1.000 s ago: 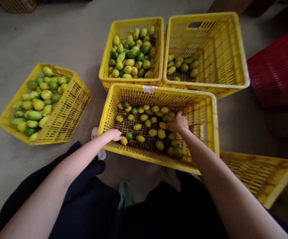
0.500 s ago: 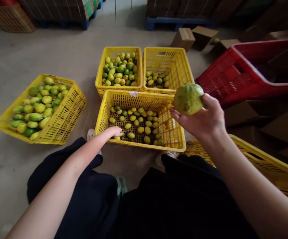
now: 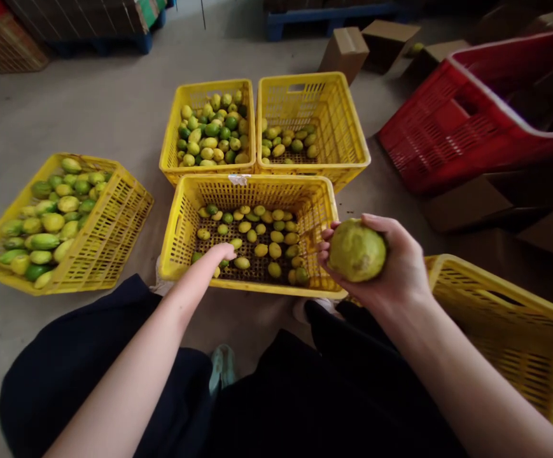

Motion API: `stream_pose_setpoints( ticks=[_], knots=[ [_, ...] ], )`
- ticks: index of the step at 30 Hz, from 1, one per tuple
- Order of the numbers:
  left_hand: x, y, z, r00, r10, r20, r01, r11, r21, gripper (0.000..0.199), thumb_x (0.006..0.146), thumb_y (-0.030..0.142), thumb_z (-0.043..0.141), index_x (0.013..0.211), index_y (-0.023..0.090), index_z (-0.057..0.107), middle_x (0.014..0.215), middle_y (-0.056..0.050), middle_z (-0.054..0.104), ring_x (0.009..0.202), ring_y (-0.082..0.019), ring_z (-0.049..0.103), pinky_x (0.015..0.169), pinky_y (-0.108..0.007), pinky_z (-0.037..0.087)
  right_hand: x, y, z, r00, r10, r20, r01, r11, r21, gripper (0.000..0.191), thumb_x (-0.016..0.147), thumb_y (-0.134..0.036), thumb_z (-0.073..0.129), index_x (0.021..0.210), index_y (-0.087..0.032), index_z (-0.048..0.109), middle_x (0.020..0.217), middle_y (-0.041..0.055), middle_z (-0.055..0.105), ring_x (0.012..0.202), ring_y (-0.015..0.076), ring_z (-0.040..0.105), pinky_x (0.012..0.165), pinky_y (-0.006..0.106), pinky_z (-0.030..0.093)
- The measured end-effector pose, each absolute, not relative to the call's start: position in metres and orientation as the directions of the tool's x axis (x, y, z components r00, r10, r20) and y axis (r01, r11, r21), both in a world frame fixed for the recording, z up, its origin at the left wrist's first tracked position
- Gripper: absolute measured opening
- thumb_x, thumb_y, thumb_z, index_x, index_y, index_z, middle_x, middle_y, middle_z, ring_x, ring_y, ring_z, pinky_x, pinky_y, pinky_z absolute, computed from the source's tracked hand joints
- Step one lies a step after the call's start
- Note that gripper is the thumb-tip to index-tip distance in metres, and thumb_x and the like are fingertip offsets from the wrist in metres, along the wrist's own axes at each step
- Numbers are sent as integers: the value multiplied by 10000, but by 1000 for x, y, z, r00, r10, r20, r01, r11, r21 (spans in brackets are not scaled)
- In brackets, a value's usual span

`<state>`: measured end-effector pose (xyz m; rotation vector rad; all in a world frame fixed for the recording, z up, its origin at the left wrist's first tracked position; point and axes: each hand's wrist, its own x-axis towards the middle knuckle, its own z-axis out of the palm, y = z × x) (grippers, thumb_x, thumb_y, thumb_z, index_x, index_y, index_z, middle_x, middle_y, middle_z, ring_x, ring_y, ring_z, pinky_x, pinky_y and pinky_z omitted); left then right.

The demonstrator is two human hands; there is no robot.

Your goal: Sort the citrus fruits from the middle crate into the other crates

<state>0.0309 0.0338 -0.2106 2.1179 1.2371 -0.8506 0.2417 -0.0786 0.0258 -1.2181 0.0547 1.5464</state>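
Note:
My right hand (image 3: 395, 254) is wrapped round a large bumpy green-yellow fruit (image 3: 357, 250), held over the right end of the front yellow crate (image 3: 261, 290). Inside that crate, near its front left, my left hand (image 3: 223, 252) reaches down with its fingers closed; what they hold, if anything, is hidden. A small yellow-green fruit (image 3: 235, 243) lies right beside those fingers. Several more small lemons (image 3: 275, 250) are spread over the crate's bottom, mostly in its middle and right.
Behind stand two yellow crates, one with many lemons (image 3: 212, 130), one with fewer (image 3: 296, 145). A tilted yellow crate of lemons (image 3: 135, 210) is at left. At right are a red crate (image 3: 424, 133), cardboard boxes (image 3: 345, 54) and another yellow crate (image 3: 510, 299).
My right hand has come down with the large fruit and its fingers curl more round it. My left hand remains low in the front crate. The view has shifted slightly.

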Motion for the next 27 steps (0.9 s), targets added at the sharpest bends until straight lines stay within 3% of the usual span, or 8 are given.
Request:
stream_pose_setpoints(
  ticks=[3, 5, 8, 12, 14, 19, 23, 27],
  knots=[
    [65, 40, -233, 428, 571, -700, 877, -449, 170, 314, 896, 357, 536, 1084, 119, 617, 1101, -82, 634, 980, -222, 612, 848, -386, 507, 253, -76, 24, 219, 635, -741, -708, -419, -569, 133, 732, -323, 501, 711, -237, 601, 676, 41, 600, 585, 167, 549, 562, 334, 541],
    [92, 39, -244, 505, 588, -632, 843, -491, 217, 343, 903, 299, 505, 1183, 119, 585, 1233, -118, 582, 1125, -269, 548, 925, -383, 466, 259, -77, 23, 234, 626, -744, -665, -455, -592, 110, 714, -319, 506, 695, -254, 593, 679, 42, 609, 583, 183, 550, 572, 376, 550],
    [127, 31, -258, 652, 556, -515, 745, -596, 299, 453, 886, 170, 467, 1339, 194, 475, 1429, -118, 428, 1316, -237, 375, 1053, -361, 352, 267, -80, 19, 258, 639, -724, -600, -482, -639, 94, 708, -336, 514, 697, -270, 581, 723, 50, 632, 618, 209, 578, 604, 415, 553],
    [149, 23, -275, 717, 502, -484, 676, -670, 307, 537, 823, 99, 520, 1346, 210, 473, 1485, -115, 363, 1345, -267, 323, 1087, -448, 284, 279, -85, 20, 327, 586, -741, -598, -479, -643, 116, 721, -371, 509, 704, -279, 576, 787, 68, 651, 659, 227, 615, 638, 430, 545],
    [152, 21, -283, 708, 510, -489, 681, -675, 282, 523, 840, 60, 453, 1339, 214, 483, 1502, -120, 336, 1352, -287, 311, 1075, -497, 271, 282, -86, 22, 337, 582, -740, -601, -472, -644, 127, 722, -382, 502, 698, -288, 583, 809, 73, 662, 683, 238, 627, 652, 442, 544],
    [154, 17, -292, 731, 491, -474, 658, -692, 298, 514, 884, 35, 320, 1309, 236, 526, 1430, -110, 443, 1339, -250, 332, 1086, -441, 231, 279, -84, 28, 314, 580, -752, -651, -444, -615, 146, 702, -344, 503, 669, -255, 613, 731, 70, 648, 609, 203, 607, 585, 382, 549],
    [155, 11, -287, 743, 496, -450, 659, -662, 358, 440, 875, 40, 363, 1220, 183, 597, 1268, -148, 563, 1256, -233, 421, 1075, -368, 238, 269, -81, 25, 252, 611, -751, -678, -442, -588, 126, 666, -323, 538, 677, -225, 618, 660, 49, 621, 550, 177, 590, 526, 335, 551],
    [146, 12, -276, 700, 593, -399, 713, -544, 442, 292, 861, 114, 478, 1103, 137, 641, 1202, -183, 579, 1209, -277, 449, 1050, -414, 275, 260, -78, 23, 228, 627, -745, -664, -459, -590, 129, 645, -322, 558, 688, -210, 606, 621, 53, 612, 540, 191, 601, 521, 340, 559]
  ],
)
